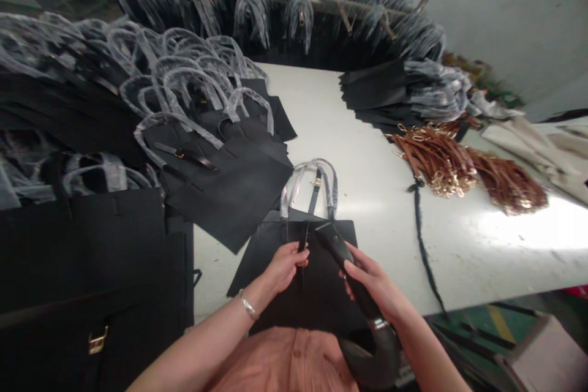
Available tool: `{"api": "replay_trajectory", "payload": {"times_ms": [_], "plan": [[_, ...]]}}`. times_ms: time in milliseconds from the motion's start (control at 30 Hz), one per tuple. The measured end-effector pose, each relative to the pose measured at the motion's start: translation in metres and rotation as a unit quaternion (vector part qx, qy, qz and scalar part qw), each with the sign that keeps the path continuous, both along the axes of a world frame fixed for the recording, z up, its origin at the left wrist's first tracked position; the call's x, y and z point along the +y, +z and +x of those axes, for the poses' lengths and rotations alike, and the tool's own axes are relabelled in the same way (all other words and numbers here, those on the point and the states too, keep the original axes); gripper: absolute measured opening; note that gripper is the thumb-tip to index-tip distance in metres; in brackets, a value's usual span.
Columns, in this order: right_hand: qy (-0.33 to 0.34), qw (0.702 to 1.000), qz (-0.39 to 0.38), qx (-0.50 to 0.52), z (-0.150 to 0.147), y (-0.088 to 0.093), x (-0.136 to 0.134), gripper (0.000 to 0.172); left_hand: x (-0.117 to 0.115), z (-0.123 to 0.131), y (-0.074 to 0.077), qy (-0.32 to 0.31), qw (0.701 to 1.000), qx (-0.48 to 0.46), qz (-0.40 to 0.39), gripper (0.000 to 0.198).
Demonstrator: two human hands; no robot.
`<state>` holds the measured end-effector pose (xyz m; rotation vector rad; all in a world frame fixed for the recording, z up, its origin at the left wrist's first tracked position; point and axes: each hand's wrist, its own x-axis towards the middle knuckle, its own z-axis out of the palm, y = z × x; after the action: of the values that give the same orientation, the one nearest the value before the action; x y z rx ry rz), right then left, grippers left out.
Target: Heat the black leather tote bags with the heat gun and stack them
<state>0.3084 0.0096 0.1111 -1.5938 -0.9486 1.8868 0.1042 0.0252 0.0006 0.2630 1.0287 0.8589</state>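
Note:
My left hand point(285, 267) pinches a narrow black strap point(303, 246) that rises from a black tote bag point(257, 275) lying flat on the white table point(381, 196). My right hand point(373, 285) grips a thick black bag handle point(356, 275), which has a metal band near its lower end and curves down toward my lap. The bag's other handles point(312, 179) are wrapped in clear plastic and stand just past my fingers. My hands and the handle cover part of the bag, and the strap's attachment is hidden.
Large piles of black bags with plastic-wrapped handles point(206, 153) fill the table's left side. Bags hang from a rack point(285, 6) at the back. Brown straps with gold clasps point(436, 162) and a loose black cord point(422, 245) lie to the right.

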Motion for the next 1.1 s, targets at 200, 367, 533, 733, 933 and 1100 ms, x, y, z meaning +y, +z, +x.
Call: {"api": "replay_trajectory", "payload": {"times_ms": [200,367,533,733,933,1100], "plan": [[0.038,0.997,-0.06,0.022,0.005,0.001,-0.019,0.082,-0.004,0.004,-0.002,-0.015,0.982,0.137,0.132,0.025],[0.041,0.997,-0.053,0.034,-0.011,-0.005,-0.01,0.081,-0.003,0.003,-0.005,-0.064,0.967,0.178,0.173,0.021],[0.024,0.999,-0.026,0.02,-0.011,-0.004,-0.002,0.079,-0.006,0.005,-0.007,-0.039,0.968,0.192,0.155,0.049],[-0.021,1.0,0.004,0.009,-0.005,-0.016,-0.003,0.086,0.002,0.002,-0.002,-0.169,0.915,0.279,0.239,0.026],[-0.1,0.992,0.031,-0.064,0.023,-0.022,-0.007,0.087,0.018,-0.053,-0.002,-0.137,0.696,0.642,0.29,0.037],[-0.089,0.995,0.001,-0.049,0.027,-0.028,-0.025,0.087,0.004,-0.077,-0.021,-0.122,0.642,0.718,0.241,0.05]]}}
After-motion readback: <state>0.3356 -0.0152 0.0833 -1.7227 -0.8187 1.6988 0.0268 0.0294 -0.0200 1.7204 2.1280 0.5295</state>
